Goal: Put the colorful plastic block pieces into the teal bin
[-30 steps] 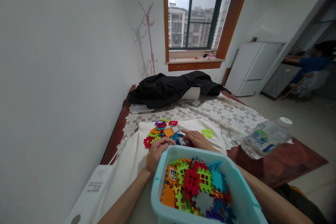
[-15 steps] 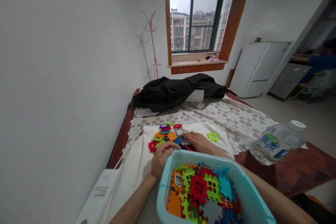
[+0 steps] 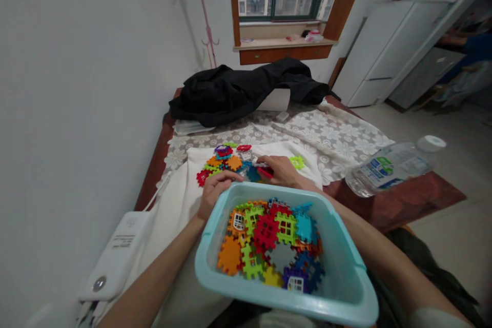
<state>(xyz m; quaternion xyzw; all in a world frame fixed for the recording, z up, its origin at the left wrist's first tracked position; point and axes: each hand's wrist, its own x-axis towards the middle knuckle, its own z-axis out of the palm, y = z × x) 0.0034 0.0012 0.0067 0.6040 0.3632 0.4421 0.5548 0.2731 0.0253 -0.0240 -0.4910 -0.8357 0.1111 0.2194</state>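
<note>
A light-blue plastic tub (image 3: 215, 266) in front of me holds many interlocking plastic building pieces (image 3: 265, 233) in several colours. Beyond its far rim, a loose pile of the same pieces (image 3: 215, 161) lies on a white cloth. My left hand (image 3: 216, 189) rests beside the tub's far left corner, fingers stretched toward the pile, holding nothing I can see. Past the far rim, my right hand (image 3: 279, 170) has its fingers closed on a red building piece (image 3: 265, 170); the tub rim hides part of the area below. A lime-green piece (image 3: 296, 162) lies apart, just right of that hand.
A large clear bottle (image 3: 388, 169) with a white cap stands at the right on the table. The white power strip (image 3: 115, 256) is at the left near the wall. Black fabric (image 3: 246, 87) covers the table's far end. A person's blue sleeve (image 3: 476, 51) shows far right.
My view has tilted down, so more of the tub shows. My right hand has drawn its fingers in, with a red piece now at them. The left hand stays by the rim.
</note>
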